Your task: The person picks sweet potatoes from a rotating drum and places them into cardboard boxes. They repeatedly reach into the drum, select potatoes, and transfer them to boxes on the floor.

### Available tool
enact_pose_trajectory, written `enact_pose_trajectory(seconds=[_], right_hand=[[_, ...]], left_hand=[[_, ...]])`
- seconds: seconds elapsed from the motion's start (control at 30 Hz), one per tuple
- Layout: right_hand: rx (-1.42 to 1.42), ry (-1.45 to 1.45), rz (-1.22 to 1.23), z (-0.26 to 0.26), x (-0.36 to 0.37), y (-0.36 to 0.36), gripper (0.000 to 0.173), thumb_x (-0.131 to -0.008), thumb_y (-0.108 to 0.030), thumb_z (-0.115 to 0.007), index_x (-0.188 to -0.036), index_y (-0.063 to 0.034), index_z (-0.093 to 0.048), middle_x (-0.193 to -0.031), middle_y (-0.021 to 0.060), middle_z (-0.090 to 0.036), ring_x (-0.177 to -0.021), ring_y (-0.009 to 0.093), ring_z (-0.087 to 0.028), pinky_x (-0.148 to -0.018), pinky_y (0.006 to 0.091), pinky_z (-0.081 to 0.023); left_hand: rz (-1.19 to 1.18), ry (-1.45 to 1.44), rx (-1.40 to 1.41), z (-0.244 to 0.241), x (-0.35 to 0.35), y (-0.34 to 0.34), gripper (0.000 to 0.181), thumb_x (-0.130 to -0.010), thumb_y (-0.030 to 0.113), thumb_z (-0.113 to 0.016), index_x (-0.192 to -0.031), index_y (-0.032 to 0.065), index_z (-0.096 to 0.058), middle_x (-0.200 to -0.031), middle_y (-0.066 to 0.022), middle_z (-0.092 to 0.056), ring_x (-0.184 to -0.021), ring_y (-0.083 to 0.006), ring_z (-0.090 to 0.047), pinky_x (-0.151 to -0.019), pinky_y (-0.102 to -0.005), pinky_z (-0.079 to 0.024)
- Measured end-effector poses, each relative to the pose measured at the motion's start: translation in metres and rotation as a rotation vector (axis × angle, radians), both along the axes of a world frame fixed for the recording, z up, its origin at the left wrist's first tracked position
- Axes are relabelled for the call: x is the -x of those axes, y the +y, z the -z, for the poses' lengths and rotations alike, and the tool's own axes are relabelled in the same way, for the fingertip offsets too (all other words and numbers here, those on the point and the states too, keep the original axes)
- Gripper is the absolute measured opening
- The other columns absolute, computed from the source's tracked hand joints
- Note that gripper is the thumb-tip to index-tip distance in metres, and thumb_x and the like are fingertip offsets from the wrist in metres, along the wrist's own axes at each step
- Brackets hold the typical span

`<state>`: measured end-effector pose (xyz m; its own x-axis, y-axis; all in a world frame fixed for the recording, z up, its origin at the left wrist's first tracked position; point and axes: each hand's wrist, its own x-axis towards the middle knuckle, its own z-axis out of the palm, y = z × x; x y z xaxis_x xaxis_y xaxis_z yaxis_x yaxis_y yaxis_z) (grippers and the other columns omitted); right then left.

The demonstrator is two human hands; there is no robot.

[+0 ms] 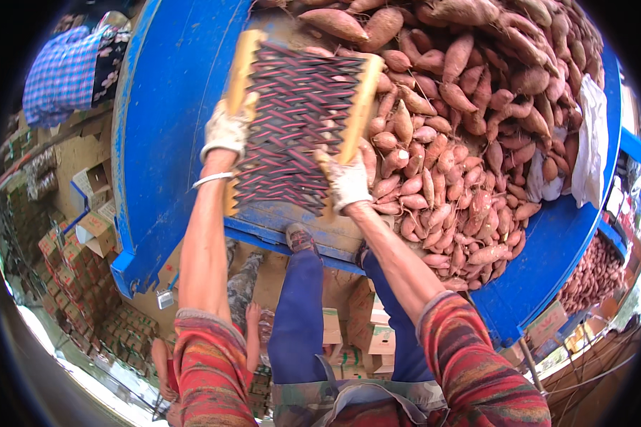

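A basket-like panel (299,128) of woven black and red strips hangs in front of me, with a yellow side rail along each long edge. My left hand (228,128), in a dirty white work glove, grips the left rail. On the lower part of the right rail, my gloved right hand (347,179) is closed. Whether the panel belongs to a deeper basket, I cannot tell. To its right, large sweet potatoes (470,96) lie heaped above smaller sweet potatoes (438,213). The blue metal truck bed (176,107) holds the heap.
My shoe (300,237) stands at the bed's near edge. White sacks (590,139) lie against the right wall. Stacked cartons (69,267) fill the lower left. A person in a checked shirt (64,74) is beyond the left wall; another person's arm (252,336) shows below.
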<state>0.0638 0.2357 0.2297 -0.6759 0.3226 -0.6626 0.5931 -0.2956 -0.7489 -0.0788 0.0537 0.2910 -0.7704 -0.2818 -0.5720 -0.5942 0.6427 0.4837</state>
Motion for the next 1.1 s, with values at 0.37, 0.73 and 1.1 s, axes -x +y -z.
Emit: enact_pose_trajectory(seconds=[0.37, 0.73, 1.1], right_hand=[[0.004, -0.262, -0.815, -0.022, -0.041, 0.004, 0.068, -0.081, -0.045, -0.063, -0.131, -0.0018, -0.046, -0.119, 0.0260, -0.059, -0.113, 0.038, -0.056, -0.096, 0.0403, -0.045], [-0.141, -0.563, -0.265, -0.123, -0.197, 0.208, 0.043, -0.083, -0.030, -0.067, -0.115, -0.0024, -0.056, -0.092, 0.0162, -0.067, -0.087, 0.027, -0.065, -0.079, 0.0361, -0.050], [0.809, -0.606, 0.858, -0.078, -0.153, 0.186, 0.040, -0.086, -0.039, -0.069, -0.114, -0.0147, -0.053, -0.100, 0.0001, -0.058, -0.072, 0.016, -0.056, -0.066, 0.0342, -0.052]], left_hand=[[0.569, 0.015, 0.323, -0.013, -0.001, 0.083, 0.091, -0.080, 0.067, -0.056, -0.145, 0.0091, -0.031, -0.141, -0.0334, -0.034, -0.132, -0.0496, -0.030, -0.108, -0.0521, -0.030], [1.162, -0.149, 0.827, 0.088, -0.012, 0.055, 0.079, -0.085, 0.048, -0.056, -0.136, -0.0107, -0.038, -0.147, -0.0297, -0.025, -0.131, -0.0550, -0.025, -0.104, -0.0625, -0.024], [1.409, -0.286, 0.878, 0.064, -0.005, 0.072, 0.072, -0.091, 0.053, -0.043, -0.123, -0.0097, -0.055, -0.125, -0.0285, -0.055, -0.122, -0.0399, -0.048, -0.104, -0.0452, -0.035]])
